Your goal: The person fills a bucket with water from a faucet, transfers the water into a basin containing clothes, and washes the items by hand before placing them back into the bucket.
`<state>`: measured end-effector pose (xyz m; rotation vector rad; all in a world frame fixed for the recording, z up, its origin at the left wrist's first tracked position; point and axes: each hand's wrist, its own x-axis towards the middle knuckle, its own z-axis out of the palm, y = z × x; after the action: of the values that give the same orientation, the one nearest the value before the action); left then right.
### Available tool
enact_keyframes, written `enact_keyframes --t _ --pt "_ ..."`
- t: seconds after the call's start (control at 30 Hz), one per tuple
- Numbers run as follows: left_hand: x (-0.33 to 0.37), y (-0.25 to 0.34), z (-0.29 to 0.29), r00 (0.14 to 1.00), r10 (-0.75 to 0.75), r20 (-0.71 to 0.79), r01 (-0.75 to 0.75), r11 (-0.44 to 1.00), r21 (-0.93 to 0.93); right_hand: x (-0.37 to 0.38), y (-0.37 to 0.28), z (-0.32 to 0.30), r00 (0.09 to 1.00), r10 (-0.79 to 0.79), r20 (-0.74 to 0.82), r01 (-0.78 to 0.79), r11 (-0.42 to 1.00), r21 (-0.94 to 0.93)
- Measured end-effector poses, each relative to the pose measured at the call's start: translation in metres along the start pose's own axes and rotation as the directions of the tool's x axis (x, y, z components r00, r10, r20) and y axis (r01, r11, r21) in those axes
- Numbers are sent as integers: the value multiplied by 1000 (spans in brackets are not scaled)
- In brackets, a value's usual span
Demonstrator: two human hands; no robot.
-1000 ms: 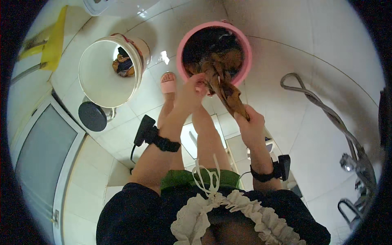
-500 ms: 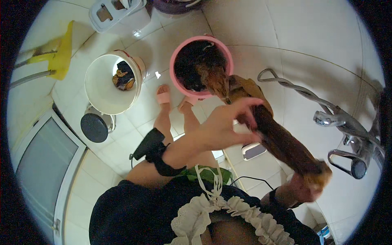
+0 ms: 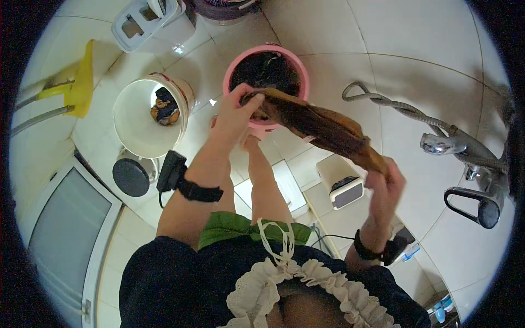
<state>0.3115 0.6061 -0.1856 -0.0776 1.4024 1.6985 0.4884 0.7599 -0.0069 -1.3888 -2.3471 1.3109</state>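
Observation:
A brown and dark, wet-looking garment (image 3: 322, 123) is stretched slantwise between my two hands. My left hand (image 3: 235, 115) has its fingers closed round the upper left end, over the front of the pink bucket (image 3: 305, 82). At the lower right end, my right hand (image 3: 388, 183) grips the cloth. Dark liquid or wet cloth (image 3: 268, 68) fills the bucket; I cannot tell which. On the left, a white bucket (image 3: 134, 123) holds some dark and brown cloth (image 3: 165, 106) at its bottom.
A metal faucet (image 3: 484, 191) with a twisted hose (image 3: 404, 117) juts from the right wall. A lidded bin (image 3: 347, 194) stands below the garment. A black-topped round container (image 3: 130, 175), a white plastic box (image 3: 169, 27) and a yellow object (image 3: 82, 82) are at the left.
My left hand has moved left and away from me, and now grips the garment's end. My right hand has moved up and left. The garment has come out of the pink bucket.

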Motion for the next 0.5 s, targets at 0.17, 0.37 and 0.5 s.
enact_keyframes --t 0.17,0.37,0.5 --pt "-20 -25 17 960 -123 -253 43 953 -299 30 59 37 994 -107 -15 106 994 -9" --pt "-55 15 85 1000 -21 15 24 984 -175 19 28 78 857 297 421 -495 244 834" --pt "-57 5 96 998 52 45 -54 998 35 19 20 93 839 280 467 -528 206 824"
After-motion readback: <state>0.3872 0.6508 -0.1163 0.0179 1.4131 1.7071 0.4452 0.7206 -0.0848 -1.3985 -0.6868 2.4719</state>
